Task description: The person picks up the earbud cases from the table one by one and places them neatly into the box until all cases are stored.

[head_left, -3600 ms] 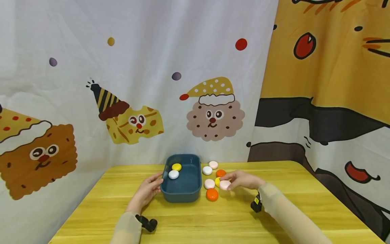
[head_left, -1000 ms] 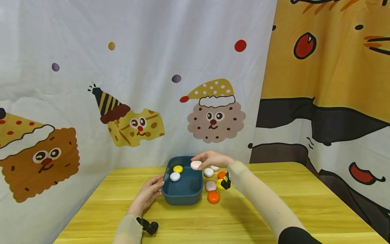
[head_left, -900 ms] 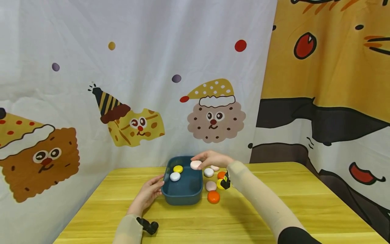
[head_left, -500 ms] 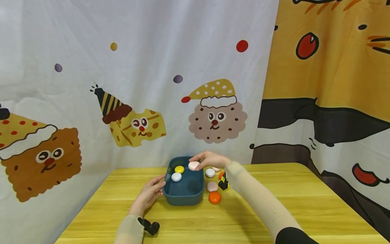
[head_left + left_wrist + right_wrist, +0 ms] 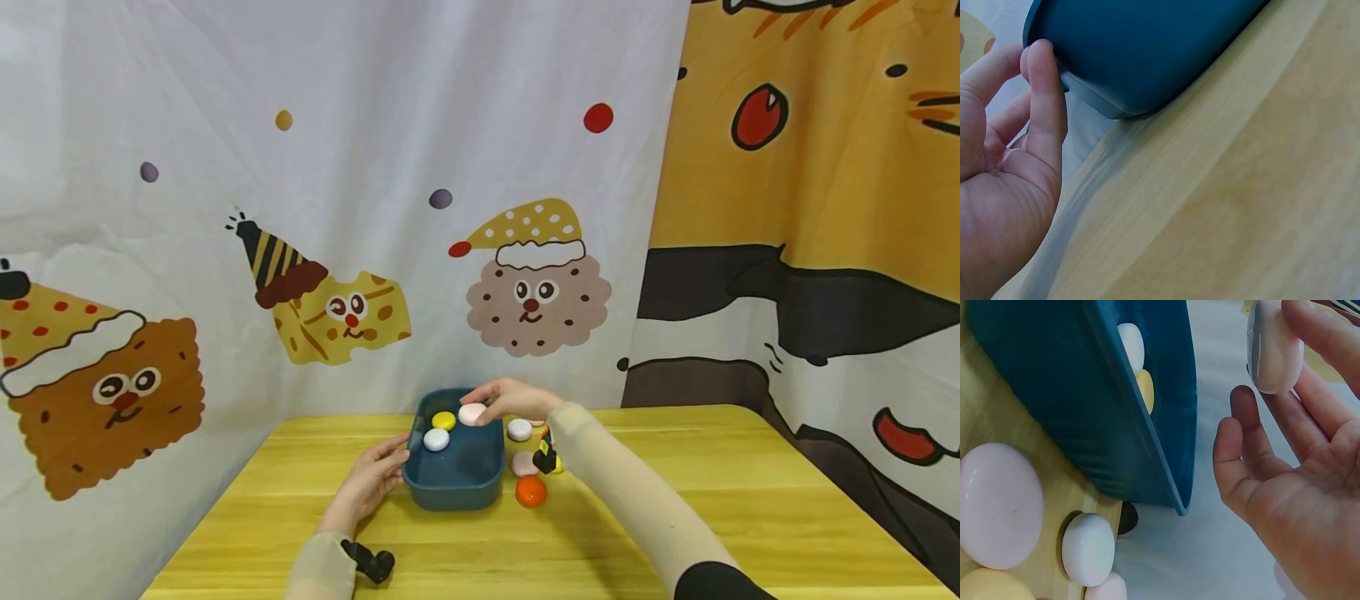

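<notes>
My right hand (image 5: 513, 400) pinches a smooth pale pink pebble-shaped piece (image 5: 472, 414) over the back right of a dark blue plastic bin (image 5: 453, 500). In the right wrist view that pink piece (image 5: 1277, 356) sits between thumb and fingers, higher than the rim. A yellow piece (image 5: 443, 421) and a white piece (image 5: 437, 440) lie inside the bin at its left. At the bin's left side, my left hand (image 5: 369, 479) holds the edge. The left wrist view has its thumb and fingertips (image 5: 1041, 62) at the bin's lip.
Right of the bin, more pieces lie on the wooden table (image 5: 420, 558): white (image 5: 519, 430), pale pink (image 5: 524, 463) and orange (image 5: 531, 491). Others are partly hidden by the right wrist's black camera (image 5: 546, 458). A cartoon-printed curtain (image 5: 360, 192) hangs behind the table.
My right hand picked up the pink piece from right of the bin and carried it left over the bin, lately drifting slightly further left. My left hand has stayed at the bin's edge.
</notes>
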Demonstrator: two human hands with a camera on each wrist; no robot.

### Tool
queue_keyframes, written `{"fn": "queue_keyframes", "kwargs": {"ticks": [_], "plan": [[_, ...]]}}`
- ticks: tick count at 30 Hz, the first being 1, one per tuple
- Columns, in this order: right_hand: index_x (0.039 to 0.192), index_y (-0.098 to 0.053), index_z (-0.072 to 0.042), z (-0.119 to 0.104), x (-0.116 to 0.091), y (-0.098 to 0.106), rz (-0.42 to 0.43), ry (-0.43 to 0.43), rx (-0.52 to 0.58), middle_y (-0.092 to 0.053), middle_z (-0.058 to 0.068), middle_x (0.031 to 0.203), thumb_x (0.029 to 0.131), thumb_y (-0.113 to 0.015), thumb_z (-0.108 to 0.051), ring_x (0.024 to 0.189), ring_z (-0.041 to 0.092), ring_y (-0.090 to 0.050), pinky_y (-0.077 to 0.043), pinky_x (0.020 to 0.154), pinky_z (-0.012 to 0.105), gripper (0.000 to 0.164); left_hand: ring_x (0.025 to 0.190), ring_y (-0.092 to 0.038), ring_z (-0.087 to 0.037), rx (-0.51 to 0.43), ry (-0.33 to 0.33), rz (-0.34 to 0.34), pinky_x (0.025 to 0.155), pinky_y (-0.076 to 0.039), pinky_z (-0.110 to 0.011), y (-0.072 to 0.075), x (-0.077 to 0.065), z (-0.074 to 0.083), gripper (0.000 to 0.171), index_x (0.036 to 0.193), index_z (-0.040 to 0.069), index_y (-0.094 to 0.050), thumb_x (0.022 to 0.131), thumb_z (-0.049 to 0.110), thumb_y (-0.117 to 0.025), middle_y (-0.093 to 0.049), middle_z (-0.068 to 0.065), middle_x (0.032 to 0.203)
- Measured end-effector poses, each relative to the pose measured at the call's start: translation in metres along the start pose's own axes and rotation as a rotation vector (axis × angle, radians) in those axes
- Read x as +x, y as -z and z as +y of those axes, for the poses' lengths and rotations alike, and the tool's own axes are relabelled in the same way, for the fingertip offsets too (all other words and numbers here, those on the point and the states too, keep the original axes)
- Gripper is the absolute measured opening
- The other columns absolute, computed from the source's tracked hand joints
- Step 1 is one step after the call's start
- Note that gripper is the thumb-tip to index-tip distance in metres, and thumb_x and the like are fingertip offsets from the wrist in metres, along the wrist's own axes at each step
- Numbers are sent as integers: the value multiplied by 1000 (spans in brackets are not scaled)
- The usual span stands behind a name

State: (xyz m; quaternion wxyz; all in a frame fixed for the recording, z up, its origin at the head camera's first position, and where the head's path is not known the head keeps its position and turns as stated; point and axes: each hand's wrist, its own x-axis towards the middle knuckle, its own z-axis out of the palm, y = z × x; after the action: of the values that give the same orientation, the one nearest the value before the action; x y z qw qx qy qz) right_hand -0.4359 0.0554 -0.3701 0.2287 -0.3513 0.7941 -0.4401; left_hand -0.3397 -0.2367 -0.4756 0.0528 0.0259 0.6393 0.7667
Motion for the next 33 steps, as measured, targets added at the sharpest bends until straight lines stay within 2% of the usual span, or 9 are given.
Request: {"fn": "queue_keyframes", "kwargs": {"ticks": [5,18,26,29,33], "plan": [[128,-64,-24,0,2,-2,4,-10,6,-59,-6,130,85,-75,-20,124,16,-50,-45,99,39,44,64,-57,-8,-13,2,-8,64,-52,-22,0,-1,-1,62,148,0,-35,95,14,-63,-58,-6,99],[129,-64,-24,0,9,-6,4,-3,-13,-61,-9,127,85,-74,-21,118,11,-54,-47,96,36,45,64,-55,-8,-5,6,-12,63,-51,-21,1,1,0,61,149,1,-35,96,14,-63,-56,-8,103],[129,-64,-23,-1,9,-7,13,-11,-8,-62,-7,127,85,-75,-21,118,14,-54,-45,98,42,46,66,-56,-9,3,3,-7,64,-51,-22,0,2,1,61,149,1,-35,96,15,-62,-56,-10,107],[130,-64,-22,-2,8,-8,20,-16,1,-62,-6,126,85,-75,-19,116,14,-55,-43,100,47,46,66,-55,-8,3,6,-5,65,-51,-22,0,2,2,62,149,1,-35,96,16,-63,-55,-8,104],[130,-64,-22,-2,6,-9,26,-22,-2,-62,-6,126,85,-74,-19,115,13,-55,-43,99,46,46,66,-54,-9,11,15,-2,65,-51,-23,-1,2,2,61,149,2,-35,96,15,-62,-55,-5,100]]}}
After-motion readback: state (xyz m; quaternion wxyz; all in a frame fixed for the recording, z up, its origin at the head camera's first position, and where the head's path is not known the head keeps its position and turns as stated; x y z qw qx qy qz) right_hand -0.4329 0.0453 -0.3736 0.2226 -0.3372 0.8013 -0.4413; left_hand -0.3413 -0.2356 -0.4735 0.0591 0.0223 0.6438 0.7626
